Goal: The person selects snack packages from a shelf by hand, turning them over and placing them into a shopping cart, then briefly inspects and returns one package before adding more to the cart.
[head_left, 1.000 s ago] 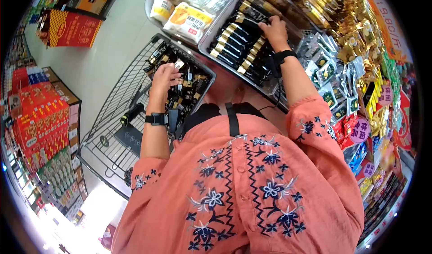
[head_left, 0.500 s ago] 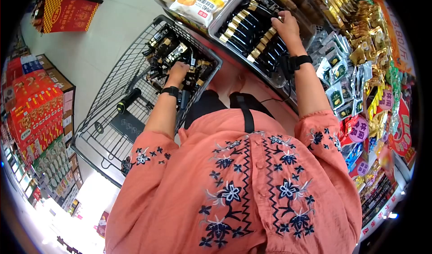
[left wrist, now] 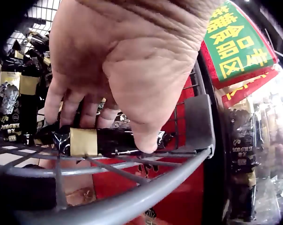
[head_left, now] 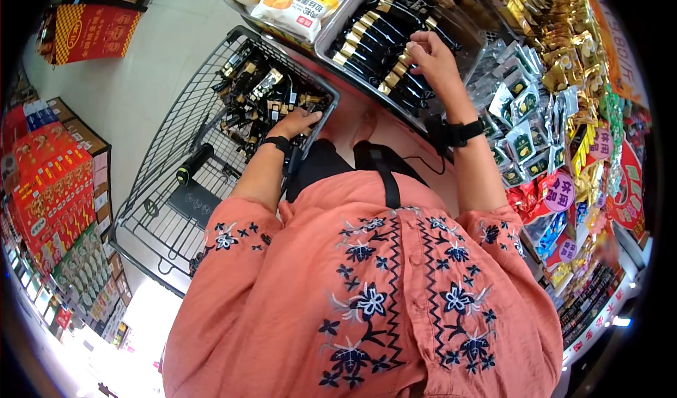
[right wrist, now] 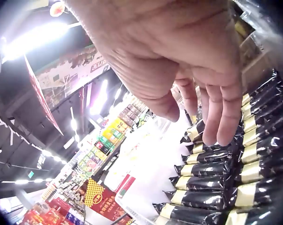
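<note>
My left hand [head_left: 295, 124] is down in the shopping cart [left wrist: 132, 200], near its corner. In the left wrist view it holds a black packet [left wrist: 83, 142] with a gold band, thumb over one end and fingers behind it, close inside the rim. Many similar packets [head_left: 250, 95] lie jumbled in the cart. My right hand [head_left: 431, 63] hovers over a clear plastic bin [head_left: 367, 88], fingers loosely bent, with nothing held. Below its fingertips, black-and-gold packets [right wrist: 202, 183] are stacked in neat rows.
Beside the bin is a tray with white-and-yellow bread bags [head_left: 296, 7]. To the right are heaps of silver packets [head_left: 522, 105] and gold packets [head_left: 575, 52]. Red boxes [head_left: 49, 179] are stacked at the left, and a red sign box [head_left: 95, 35] stands beyond the aisle floor.
My left hand has moved down and right through the cart, toward its corner. My right hand has drawn back slightly from over the bin's packets.
</note>
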`<state>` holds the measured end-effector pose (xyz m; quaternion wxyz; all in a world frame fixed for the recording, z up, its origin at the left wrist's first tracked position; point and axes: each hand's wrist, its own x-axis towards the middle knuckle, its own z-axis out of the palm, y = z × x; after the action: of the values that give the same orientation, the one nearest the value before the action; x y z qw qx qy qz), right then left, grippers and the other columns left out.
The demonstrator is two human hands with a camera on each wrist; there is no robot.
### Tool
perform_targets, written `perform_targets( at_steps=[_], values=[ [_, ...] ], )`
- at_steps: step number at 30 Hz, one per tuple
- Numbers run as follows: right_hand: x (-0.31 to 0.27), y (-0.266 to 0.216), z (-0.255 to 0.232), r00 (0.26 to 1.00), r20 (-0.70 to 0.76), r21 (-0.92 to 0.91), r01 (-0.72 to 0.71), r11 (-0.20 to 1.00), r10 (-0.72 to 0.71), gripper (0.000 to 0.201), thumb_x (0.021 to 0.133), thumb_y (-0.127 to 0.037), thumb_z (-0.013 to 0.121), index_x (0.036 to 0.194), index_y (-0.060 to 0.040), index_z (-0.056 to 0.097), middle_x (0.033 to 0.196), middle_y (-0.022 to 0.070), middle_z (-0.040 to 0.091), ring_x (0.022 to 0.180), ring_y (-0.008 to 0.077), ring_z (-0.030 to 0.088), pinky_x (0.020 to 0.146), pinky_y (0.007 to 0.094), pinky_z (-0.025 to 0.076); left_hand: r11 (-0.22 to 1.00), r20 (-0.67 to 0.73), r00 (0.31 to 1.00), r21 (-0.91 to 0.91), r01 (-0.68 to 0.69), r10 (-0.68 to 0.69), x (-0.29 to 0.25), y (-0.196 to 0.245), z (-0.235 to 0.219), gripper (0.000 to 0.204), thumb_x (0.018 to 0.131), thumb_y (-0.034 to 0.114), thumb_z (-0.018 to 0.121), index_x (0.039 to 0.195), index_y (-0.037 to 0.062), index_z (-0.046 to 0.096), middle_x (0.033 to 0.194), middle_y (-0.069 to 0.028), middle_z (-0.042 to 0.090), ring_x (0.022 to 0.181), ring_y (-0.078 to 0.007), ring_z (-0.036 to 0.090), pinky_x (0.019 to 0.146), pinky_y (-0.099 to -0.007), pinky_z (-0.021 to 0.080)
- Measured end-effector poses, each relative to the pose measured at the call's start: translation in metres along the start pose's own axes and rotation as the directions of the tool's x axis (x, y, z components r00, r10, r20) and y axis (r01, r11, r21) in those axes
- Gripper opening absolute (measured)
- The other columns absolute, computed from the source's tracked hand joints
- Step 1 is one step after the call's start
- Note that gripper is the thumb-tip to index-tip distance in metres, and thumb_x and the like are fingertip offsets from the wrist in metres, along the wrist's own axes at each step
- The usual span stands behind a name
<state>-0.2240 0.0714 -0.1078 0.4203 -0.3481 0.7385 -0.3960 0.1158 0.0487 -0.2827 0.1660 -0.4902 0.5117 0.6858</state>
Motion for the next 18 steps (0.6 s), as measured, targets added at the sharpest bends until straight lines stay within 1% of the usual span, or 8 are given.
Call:
perform_targets(
  at_steps=[1, 4, 7, 10, 11, 14, 16, 18],
  values=[
    [-0.003, 0.001, 0.001, 1.0, 0.014, 0.031, -0.004, 0.999, 0.004, 0.031, 0.092, -0.022, 0.066, 0.115, -0.0007, 0.06, 0.091, 0.006, 0.066, 0.077, 0.0123, 0.066, 0.062, 0.0274, 0.052, 0.999, -0.012, 0.999, 0.035, -0.038, 0.038, 0.007, -0.008, 0.001, 0.077, 0.083, 0.07, 0.065, 0.113, -0.0013, 0.066, 0.074, -0.0024, 0.058, 0.057, -0.0147, 0.045, 0.052, -0.0325, 0.036],
    [-0.009, 0.002, 0.003, 0.999, 0.04, 0.006, -0.008, 1.0, 0.008, 0.03, 0.093, -0.022, 0.065, 0.115, -0.0009, 0.06, 0.091, 0.0056, 0.066, 0.077, 0.0119, 0.066, 0.062, 0.0275, 0.052, 0.984, 0.136, 0.983, 0.145, 0.104, -0.124, 0.008, -0.003, -0.01, 0.077, 0.082, 0.071, 0.064, 0.117, 0.0034, 0.067, 0.089, -0.0054, 0.064, 0.072, -0.0179, 0.056, 0.061, -0.0332, 0.046],
    [-0.015, 0.001, 0.006, 0.997, 0.073, 0.024, -0.025, 0.999, 0.023, 0.029, 0.094, -0.021, 0.064, 0.115, -0.0015, 0.06, 0.093, 0.0057, 0.066, 0.076, 0.0119, 0.066, 0.062, 0.0271, 0.053, 0.993, 0.021, 0.996, 0.084, 0.08, -0.082, -0.006, -0.009, -0.002, 0.075, 0.082, 0.071, 0.063, 0.121, 0.0071, 0.066, 0.114, -0.0089, 0.065, 0.1, -0.0222, 0.061, 0.078, -0.0369, 0.053],
    [-0.021, -0.003, 0.011, 0.993, 0.113, 0.056, -0.038, 0.998, 0.032, 0.03, 0.094, -0.021, 0.064, 0.116, -0.0017, 0.06, 0.095, 0.0057, 0.065, 0.076, 0.0122, 0.066, 0.063, 0.0267, 0.053, 0.992, 0.071, 0.992, 0.076, 0.096, -0.101, -0.023, 0.0, -0.01, 0.076, 0.082, 0.069, 0.064, 0.127, 0.0077, 0.065, 0.134, -0.009, 0.059, 0.122, -0.0243, 0.055, 0.094, -0.0395, 0.051],
    [-0.022, -0.005, 0.012, 0.991, 0.129, 0.065, -0.03, 0.997, 0.022, 0.03, 0.094, -0.021, 0.065, 0.116, -0.0017, 0.06, 0.095, 0.0057, 0.065, 0.077, 0.0122, 0.066, 0.063, 0.0267, 0.053, 0.998, 0.036, 0.998, 0.036, 0.048, -0.05, -0.036, 0.001, -0.012, 0.078, 0.082, 0.069, 0.064, 0.132, 0.0084, 0.062, 0.131, -0.0093, 0.061, 0.119, -0.0235, 0.056, 0.093, -0.0407, 0.051],
    [-0.025, -0.016, 0.018, 0.979, 0.201, 0.106, -0.024, 0.994, 0.002, 0.03, 0.095, -0.022, 0.064, 0.116, -0.0019, 0.06, 0.097, 0.0053, 0.065, 0.08, 0.0127, 0.066, 0.064, 0.0267, 0.053, 0.947, -0.024, 1.0, -0.319, -0.025, 0.019, -0.085, 0.011, -0.017, 0.073, 0.087, 0.063, 0.065, 0.133, 0.0067, 0.062, 0.13, -0.0088, 0.061, 0.119, -0.0198, 0.056, 0.09, -0.0402, 0.052],
    [-0.03, -0.032, 0.023, 0.966, 0.259, 0.108, -0.017, 0.994, -0.012, 0.03, 0.095, -0.022, 0.064, 0.116, -0.002, 0.06, 0.097, 0.0051, 0.065, 0.082, 0.0133, 0.067, 0.065, 0.0269, 0.054, 0.801, -0.079, 0.993, -0.588, -0.115, 0.084, -0.111, 0.018, -0.021, 0.053, 0.095, 0.049, 0.066, 0.128, 0.0066, 0.063, 0.117, -0.0042, 0.068, 0.1, -0.019, 0.066, 0.079, -0.0356, 0.056],
    [-0.035, -0.046, 0.031, 0.94, 0.34, 0.175, -0.028, 0.984, -0.034, 0.029, 0.095, -0.022, 0.063, 0.116, -0.0022, 0.06, 0.098, 0.0057, 0.065, 0.082, 0.0148, 0.067, 0.069, 0.0284, 0.056, 0.628, -0.181, 0.961, -0.729, -0.272, 0.207, -0.144, 0.033, -0.019, 0.049, 0.098, 0.048, 0.061, 0.124, 0.0061, 0.063, 0.109, -0.0052, 0.07, 0.092, -0.02, 0.069, 0.074, -0.0371, 0.056]
  ],
)
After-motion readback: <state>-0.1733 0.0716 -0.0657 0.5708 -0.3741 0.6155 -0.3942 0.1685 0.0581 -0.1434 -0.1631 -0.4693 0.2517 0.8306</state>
